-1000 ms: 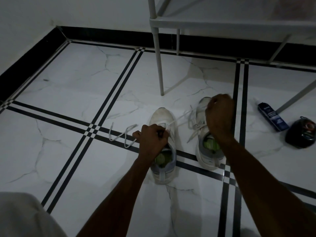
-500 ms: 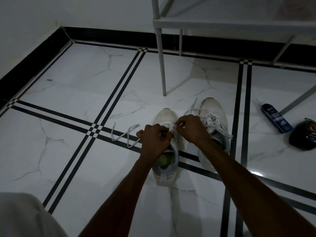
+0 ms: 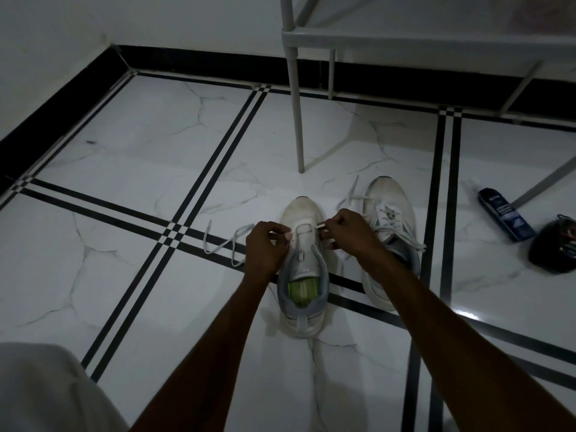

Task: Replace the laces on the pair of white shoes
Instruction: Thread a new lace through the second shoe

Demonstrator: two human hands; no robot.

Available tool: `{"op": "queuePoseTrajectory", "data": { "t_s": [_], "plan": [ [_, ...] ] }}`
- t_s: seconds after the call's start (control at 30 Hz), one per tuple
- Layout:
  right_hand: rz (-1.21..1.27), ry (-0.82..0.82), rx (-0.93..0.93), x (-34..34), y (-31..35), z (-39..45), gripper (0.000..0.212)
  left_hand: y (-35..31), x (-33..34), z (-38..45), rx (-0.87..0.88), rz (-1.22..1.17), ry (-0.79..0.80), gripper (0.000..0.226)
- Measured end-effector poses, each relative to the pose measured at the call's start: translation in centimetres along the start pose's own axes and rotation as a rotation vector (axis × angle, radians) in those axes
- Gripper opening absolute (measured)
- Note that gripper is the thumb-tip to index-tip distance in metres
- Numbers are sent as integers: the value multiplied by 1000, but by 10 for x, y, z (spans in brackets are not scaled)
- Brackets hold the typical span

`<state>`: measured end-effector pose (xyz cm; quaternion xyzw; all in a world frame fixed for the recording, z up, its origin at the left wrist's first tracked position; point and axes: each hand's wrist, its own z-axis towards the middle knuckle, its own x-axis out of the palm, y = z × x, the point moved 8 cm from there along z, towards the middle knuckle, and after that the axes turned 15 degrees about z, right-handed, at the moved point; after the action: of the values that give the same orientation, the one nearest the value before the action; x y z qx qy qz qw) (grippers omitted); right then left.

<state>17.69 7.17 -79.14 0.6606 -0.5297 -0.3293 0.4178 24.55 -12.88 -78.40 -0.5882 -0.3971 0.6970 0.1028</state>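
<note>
Two white shoes stand side by side on the tiled floor. The left shoe (image 3: 304,269) has a green insole and a white lace (image 3: 218,244) through its lowest eyelets only. My left hand (image 3: 268,249) pinches that lace at the shoe's left side, and the lace's loose length trails left over the floor. My right hand (image 3: 350,232) pinches the lace's other end at the shoe's right side. The right shoe (image 3: 389,213) is laced, its loose ends lying on the floor around it.
A white metal rack (image 3: 296,120) stands just behind the shoes, one leg close to the left shoe's toe. A dark blue bottle (image 3: 505,213) and a round black item (image 3: 558,244) lie at the right. A black skirting runs along the wall.
My right hand came down from above the right shoe to the left shoe's right side and now pinches the lace end there. My left hand stayed at the shoe.
</note>
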Motion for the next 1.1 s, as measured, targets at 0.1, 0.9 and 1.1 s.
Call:
{"op": "queuePoseTrajectory", "data": {
  "t_s": [0.1,0.9,1.1],
  "plan": [
    [99,-17,39,3,2,-4,20,0,3,-1,27,20,3,8],
    [-511,-364,-406,-7,36,-28,33,1,-2,-13,-261,137,-31,44],
    [-139,-176,9,7,-21,1,50,6,9,-8,-413,-106,21,46]
  ]
}}
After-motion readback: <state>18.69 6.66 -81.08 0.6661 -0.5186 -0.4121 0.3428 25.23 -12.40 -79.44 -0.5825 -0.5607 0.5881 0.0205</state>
